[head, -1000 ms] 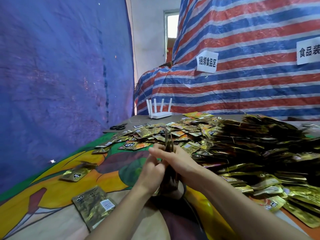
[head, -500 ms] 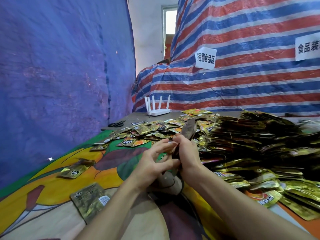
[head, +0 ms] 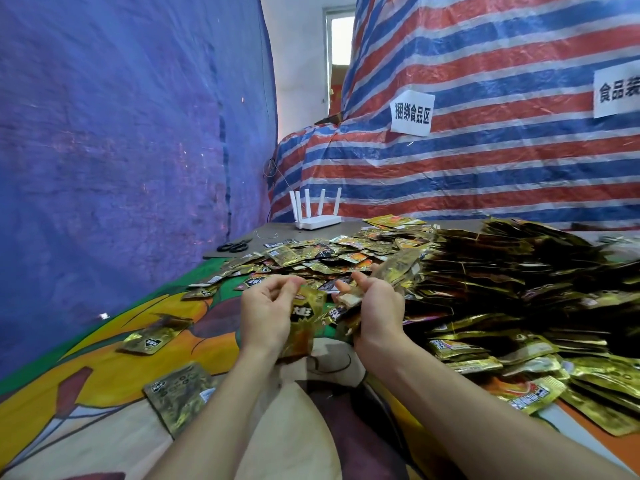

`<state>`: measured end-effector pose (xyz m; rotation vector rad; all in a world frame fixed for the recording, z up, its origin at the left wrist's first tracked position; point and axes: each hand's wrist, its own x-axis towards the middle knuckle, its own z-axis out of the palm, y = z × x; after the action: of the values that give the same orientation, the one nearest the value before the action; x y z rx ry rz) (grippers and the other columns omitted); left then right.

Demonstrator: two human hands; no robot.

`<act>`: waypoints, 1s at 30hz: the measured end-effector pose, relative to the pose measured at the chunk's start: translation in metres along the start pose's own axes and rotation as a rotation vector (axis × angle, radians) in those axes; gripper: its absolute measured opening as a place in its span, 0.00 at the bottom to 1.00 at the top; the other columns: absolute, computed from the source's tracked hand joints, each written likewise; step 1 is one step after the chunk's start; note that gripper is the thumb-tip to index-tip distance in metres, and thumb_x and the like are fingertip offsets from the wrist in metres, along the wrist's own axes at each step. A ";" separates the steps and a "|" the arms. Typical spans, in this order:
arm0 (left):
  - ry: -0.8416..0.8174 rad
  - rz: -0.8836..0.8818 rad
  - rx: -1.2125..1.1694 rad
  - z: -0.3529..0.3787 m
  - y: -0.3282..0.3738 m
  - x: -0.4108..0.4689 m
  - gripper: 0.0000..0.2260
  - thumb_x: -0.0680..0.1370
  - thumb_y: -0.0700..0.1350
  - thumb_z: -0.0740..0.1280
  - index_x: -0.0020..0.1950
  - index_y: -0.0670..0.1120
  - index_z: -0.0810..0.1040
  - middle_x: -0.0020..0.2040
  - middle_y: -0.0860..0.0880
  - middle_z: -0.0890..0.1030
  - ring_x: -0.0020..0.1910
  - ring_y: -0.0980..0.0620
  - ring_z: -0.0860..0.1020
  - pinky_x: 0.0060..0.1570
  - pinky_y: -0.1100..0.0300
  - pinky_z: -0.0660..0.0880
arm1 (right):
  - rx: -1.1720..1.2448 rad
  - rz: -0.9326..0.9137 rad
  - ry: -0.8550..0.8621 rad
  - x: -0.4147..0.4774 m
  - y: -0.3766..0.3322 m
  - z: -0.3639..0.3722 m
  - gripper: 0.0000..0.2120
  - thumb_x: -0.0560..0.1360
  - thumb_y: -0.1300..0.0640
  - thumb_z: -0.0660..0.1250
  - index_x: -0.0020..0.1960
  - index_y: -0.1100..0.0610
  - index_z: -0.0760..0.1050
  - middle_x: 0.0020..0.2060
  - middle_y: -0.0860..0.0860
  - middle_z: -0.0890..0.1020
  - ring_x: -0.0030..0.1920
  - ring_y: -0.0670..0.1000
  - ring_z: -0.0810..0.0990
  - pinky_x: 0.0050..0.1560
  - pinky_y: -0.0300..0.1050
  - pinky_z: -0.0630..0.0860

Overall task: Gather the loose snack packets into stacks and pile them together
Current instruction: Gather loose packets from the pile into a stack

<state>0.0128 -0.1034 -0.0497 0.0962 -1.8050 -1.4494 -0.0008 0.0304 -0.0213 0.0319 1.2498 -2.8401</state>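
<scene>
over the near middle of the painted cloth (head: 104, 362), i see the left hand (head: 266, 313) pinching one gold packet (head: 306, 315) while the right hand (head: 375, 306) grips a fanned stack of packets (head: 394, 271); the big heap (head: 519, 289) lies just right, loose packets (head: 311, 251) scattered beyond.

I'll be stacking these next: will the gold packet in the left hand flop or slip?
Likely floppy: the packet bends, hanging from the left hand. Probably slippery: its foil is glossy. Seems light: a pinch holds it.

bare left hand (head: 266, 313) and right hand (head: 375, 306) on slender bare forearms.
</scene>
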 end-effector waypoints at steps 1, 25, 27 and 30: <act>0.086 -0.029 0.036 -0.002 -0.002 0.003 0.08 0.79 0.41 0.70 0.42 0.50 0.84 0.37 0.56 0.85 0.40 0.55 0.83 0.42 0.61 0.77 | -0.067 -0.065 -0.028 0.000 0.001 -0.001 0.18 0.80 0.70 0.57 0.64 0.53 0.70 0.52 0.53 0.80 0.48 0.54 0.84 0.45 0.51 0.81; -0.205 -0.251 -0.506 0.010 0.025 -0.014 0.21 0.76 0.59 0.64 0.65 0.49 0.78 0.59 0.45 0.83 0.57 0.50 0.82 0.58 0.54 0.77 | -0.477 -0.427 -0.558 0.001 0.043 -0.009 0.31 0.59 0.69 0.72 0.59 0.54 0.71 0.48 0.49 0.84 0.49 0.47 0.84 0.47 0.40 0.79; -0.285 -0.271 -0.488 0.014 0.027 -0.022 0.26 0.73 0.62 0.62 0.67 0.52 0.77 0.62 0.42 0.82 0.63 0.46 0.80 0.69 0.47 0.72 | -0.417 -0.350 -0.551 0.002 0.043 -0.010 0.33 0.55 0.70 0.71 0.60 0.59 0.70 0.49 0.55 0.84 0.50 0.50 0.86 0.47 0.42 0.79; -0.347 -0.308 -0.534 0.014 0.026 -0.024 0.30 0.70 0.67 0.65 0.68 0.54 0.78 0.64 0.42 0.81 0.62 0.46 0.81 0.68 0.48 0.72 | -0.407 -0.322 -0.532 0.004 0.042 -0.011 0.30 0.56 0.69 0.72 0.58 0.58 0.73 0.48 0.59 0.84 0.48 0.53 0.85 0.48 0.47 0.80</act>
<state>0.0305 -0.0710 -0.0402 -0.1664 -1.6462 -2.2377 -0.0034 0.0104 -0.0602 -0.9408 1.7612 -2.4757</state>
